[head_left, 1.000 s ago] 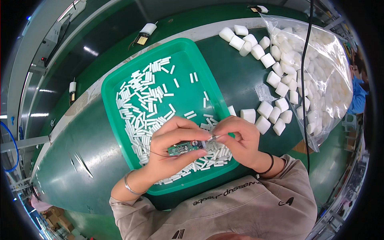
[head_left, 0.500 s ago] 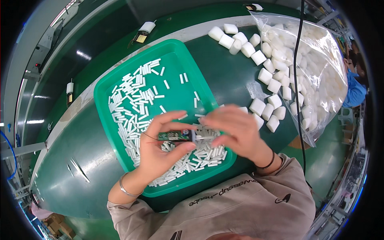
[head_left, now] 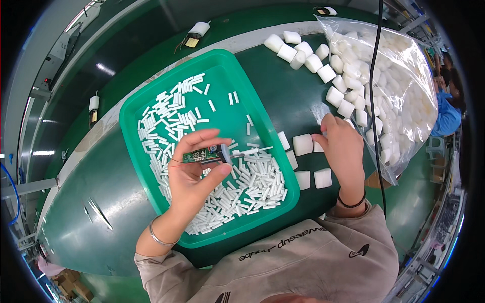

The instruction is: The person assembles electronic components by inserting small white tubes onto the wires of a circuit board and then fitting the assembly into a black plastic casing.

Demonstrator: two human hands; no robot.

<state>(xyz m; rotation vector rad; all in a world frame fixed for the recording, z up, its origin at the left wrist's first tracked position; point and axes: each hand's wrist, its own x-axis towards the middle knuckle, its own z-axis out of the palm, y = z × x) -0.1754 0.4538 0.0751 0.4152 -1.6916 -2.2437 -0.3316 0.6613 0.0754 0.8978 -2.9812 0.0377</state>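
Observation:
My left hand (head_left: 189, 184) is closed round a small electronic device (head_left: 209, 155) with a green circuit board, a dark body and a grey end. A thin white rod (head_left: 257, 150) extends to the right from that end. Both are above a green tray (head_left: 256, 103) strewn with short white tubes (head_left: 252, 187). Right of the tray, my right hand (head_left: 346, 154) has its fingers curled together among stubby white foam-like cylinders (head_left: 303, 145). One cylinder lies partly under the thumb; whether the fingertips grip a piece is hidden.
A clear plastic bag (head_left: 404, 76) spills more white cylinders at the back right, with a black cable (head_left: 373, 91) hanging across it. Beyond the table edge, dark units with white cylinders (head_left: 197, 33) sit on a green belt (head_left: 242, 22). A person in blue (head_left: 447, 113) is at far right.
My right hand has left the device and moved right to the white cylinders, some of which have shifted. My left hand has moved slightly left and up with the device. Units on the belt have slid right.

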